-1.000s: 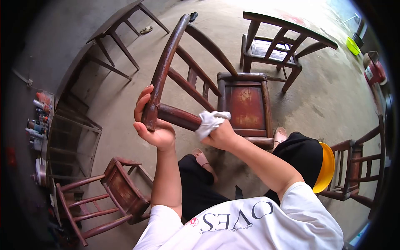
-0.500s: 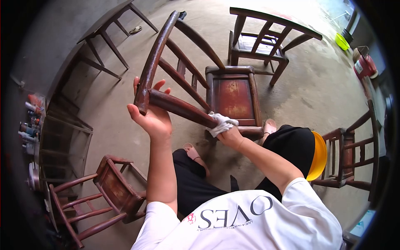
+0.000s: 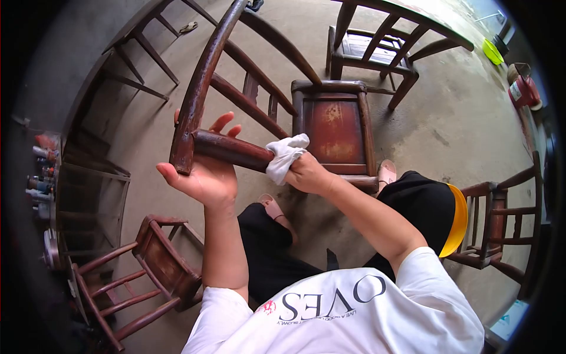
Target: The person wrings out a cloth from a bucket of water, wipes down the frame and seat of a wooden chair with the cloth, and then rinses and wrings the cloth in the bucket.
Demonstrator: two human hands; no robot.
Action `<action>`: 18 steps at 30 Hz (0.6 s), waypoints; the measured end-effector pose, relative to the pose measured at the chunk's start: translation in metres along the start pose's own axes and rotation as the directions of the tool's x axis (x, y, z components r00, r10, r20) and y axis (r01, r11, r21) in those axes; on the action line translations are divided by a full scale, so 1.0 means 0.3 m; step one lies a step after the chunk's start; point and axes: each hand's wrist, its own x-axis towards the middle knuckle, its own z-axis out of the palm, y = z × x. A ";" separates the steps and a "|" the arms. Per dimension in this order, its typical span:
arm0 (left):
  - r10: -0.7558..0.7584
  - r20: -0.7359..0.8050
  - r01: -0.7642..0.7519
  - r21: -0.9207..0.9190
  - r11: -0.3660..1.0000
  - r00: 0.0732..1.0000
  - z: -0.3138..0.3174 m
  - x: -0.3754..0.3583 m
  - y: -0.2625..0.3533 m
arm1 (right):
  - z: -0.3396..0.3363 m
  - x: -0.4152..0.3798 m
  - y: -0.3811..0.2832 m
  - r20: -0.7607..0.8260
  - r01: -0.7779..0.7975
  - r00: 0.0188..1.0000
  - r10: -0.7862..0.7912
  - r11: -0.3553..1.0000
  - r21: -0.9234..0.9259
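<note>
A dark reddish-brown wooden chair (image 3: 335, 127) with a worn seat panel is right in front of me, its back leaning toward my left side. From underneath, my left hand (image 3: 209, 174) cradles the corner where the top rail (image 3: 197, 88) meets a side post (image 3: 230, 148). Its thumb is on one side and its loosely curled fingers show on the other. A white cloth (image 3: 286, 156) is wrapped around that side post. Closed over the cloth, my right hand (image 3: 309, 174) presses it against the wood; its fingertips are partly hidden.
Another wooden chair (image 3: 374, 50) stands beyond, one (image 3: 168, 256) at lower left and one (image 3: 489, 224) at right. Dark tables (image 3: 138, 35) line the left wall, with bottles (image 3: 41, 186) nearby. A yellow round object (image 3: 457, 221) is by my leg. A red container (image 3: 523, 91) sits at far right.
My right hand and the cloth have slid along the side post, up toward the top rail and my left hand. The left hand keeps its place on the corner. The view has shifted slightly.
</note>
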 end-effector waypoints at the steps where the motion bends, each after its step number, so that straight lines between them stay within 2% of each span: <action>1: -0.004 0.000 0.004 0.019 1.000 1.000 -0.010 0.001 0.004 | -0.003 -0.010 0.007 -0.001 -0.020 1.000 0.020 0.996 0.089; 3: -0.009 0.170 0.009 0.006 1.000 0.985 -0.023 0.013 0.002 | -0.033 -0.071 0.057 0.032 -0.077 0.997 0.073 0.988 0.137; 7: 0.003 0.200 -0.004 0.004 1.000 0.980 -0.060 0.023 -0.026 | -0.077 -0.244 0.189 0.080 -0.137 0.989 0.126 0.981 0.137; 9: 0.084 0.211 -0.054 -0.141 0.988 0.974 -0.073 0.024 -0.048 | -0.078 -0.274 0.212 0.098 -0.179 0.981 0.167 0.975 0.131; 10: 0.083 0.217 -0.053 -0.139 0.989 0.973 -0.069 0.019 -0.048 | -0.080 -0.266 0.216 0.156 -0.250 0.962 0.223 0.951 0.184; 12: 0.108 0.086 -0.101 -0.082 0.992 0.990 -0.051 0.011 -0.057 | -0.101 -0.228 0.172 0.268 -0.442 0.889 0.370 0.846 0.299; 15: 0.093 0.053 -0.088 -0.092 0.992 0.994 -0.050 -0.002 -0.067 | -0.097 -0.139 0.113 0.273 -0.453 0.886 0.374 0.824 0.341; 16: 0.097 0.054 -0.091 -0.099 0.991 0.994 -0.047 0.000 -0.073 | -0.088 -0.100 0.095 0.253 -0.399 0.911 0.325 0.852 0.340; 18: 0.080 0.014 -0.077 -0.149 0.986 0.997 -0.054 -0.002 -0.078 | -0.081 -0.016 0.028 0.305 -0.453 0.882 0.358 0.823 0.344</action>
